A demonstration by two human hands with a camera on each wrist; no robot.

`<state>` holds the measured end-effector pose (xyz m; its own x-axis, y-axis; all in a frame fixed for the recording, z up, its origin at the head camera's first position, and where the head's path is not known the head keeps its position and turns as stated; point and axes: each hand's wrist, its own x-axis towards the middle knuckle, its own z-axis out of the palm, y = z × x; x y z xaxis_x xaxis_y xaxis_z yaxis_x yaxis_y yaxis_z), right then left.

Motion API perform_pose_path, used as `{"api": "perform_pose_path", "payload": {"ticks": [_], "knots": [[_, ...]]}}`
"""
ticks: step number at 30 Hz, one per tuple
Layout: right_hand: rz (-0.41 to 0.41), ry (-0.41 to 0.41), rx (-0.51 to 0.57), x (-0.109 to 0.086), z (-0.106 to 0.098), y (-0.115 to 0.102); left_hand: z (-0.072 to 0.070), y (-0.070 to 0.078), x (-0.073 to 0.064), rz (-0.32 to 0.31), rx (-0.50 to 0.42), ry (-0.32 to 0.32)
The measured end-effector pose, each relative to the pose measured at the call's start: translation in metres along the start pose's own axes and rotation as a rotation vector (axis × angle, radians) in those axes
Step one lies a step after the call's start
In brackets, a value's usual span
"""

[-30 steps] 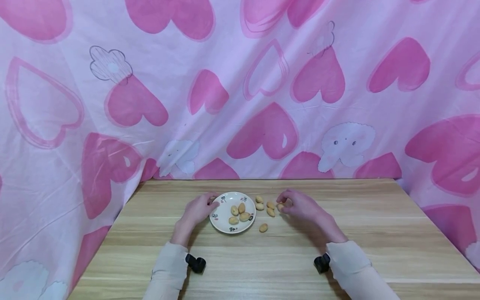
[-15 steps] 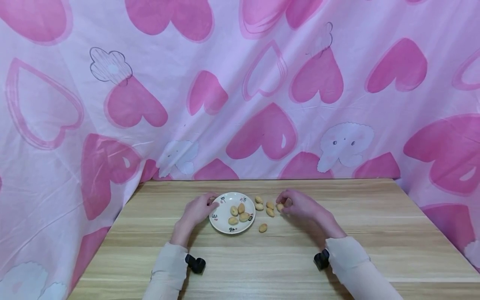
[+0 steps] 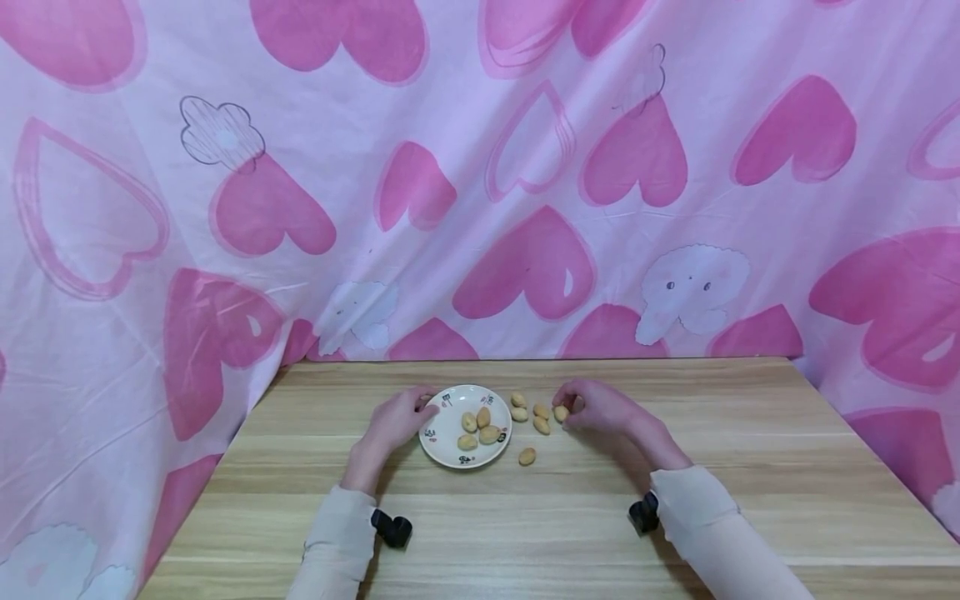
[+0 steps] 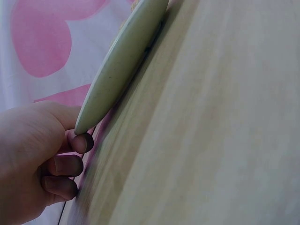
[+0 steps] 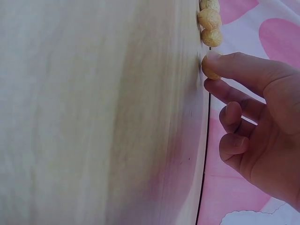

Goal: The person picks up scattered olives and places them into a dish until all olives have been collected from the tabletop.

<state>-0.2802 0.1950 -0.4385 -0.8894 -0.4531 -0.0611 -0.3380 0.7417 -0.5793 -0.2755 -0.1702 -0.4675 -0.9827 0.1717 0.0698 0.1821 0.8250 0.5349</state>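
Observation:
A white plate (image 3: 442,451) with small dark and red motifs stands on the table, several tan, wrinkled walnuts (image 3: 489,434) lying in it. My left hand (image 3: 399,415) pinches its left rim, thumb on top; in the left wrist view, the other fingers are curled below the plate's edge (image 4: 110,77). To the right, my right hand (image 3: 603,410) has thumb and index finger around a walnut (image 3: 561,413) at table level. In the right wrist view the thumb presses that walnut (image 5: 210,69), with the index fingertip just under it.
Between plate and right hand lie loose walnuts (image 3: 541,425), two pairs close together. A single walnut (image 3: 527,456) lies nearer the front. The wooden table (image 3: 517,533) ends at the back against a pink heart-patterned cloth (image 3: 525,267). A black wrist camera (image 3: 392,527) sits on each cuff.
Little differs. My right forearm has shifted slightly forward, and a bit more of the walnut shows between thumb and index finger. The left hand and plate stay put.

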Motion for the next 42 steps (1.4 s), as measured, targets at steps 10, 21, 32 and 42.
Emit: {"api": "perform_pose_path", "payload": {"ticks": [10,21,32,42], "knots": [[-0.019,0.03,0.008,-0.003,-0.001,-0.008,0.001,-0.001,0.0,0.0,0.019,0.005],[-0.032,0.053,-0.02,-0.004,0.001,-0.019,0.0,0.001,0.0,0.002,0.034,0.006],[-0.061,0.048,-0.009,0.002,0.005,-0.03,0.001,-0.001,0.0,0.016,0.027,0.015],[-0.107,0.056,-0.026,0.011,0.013,-0.042,0.0,-0.001,-0.001,0.017,0.032,0.014]]}}
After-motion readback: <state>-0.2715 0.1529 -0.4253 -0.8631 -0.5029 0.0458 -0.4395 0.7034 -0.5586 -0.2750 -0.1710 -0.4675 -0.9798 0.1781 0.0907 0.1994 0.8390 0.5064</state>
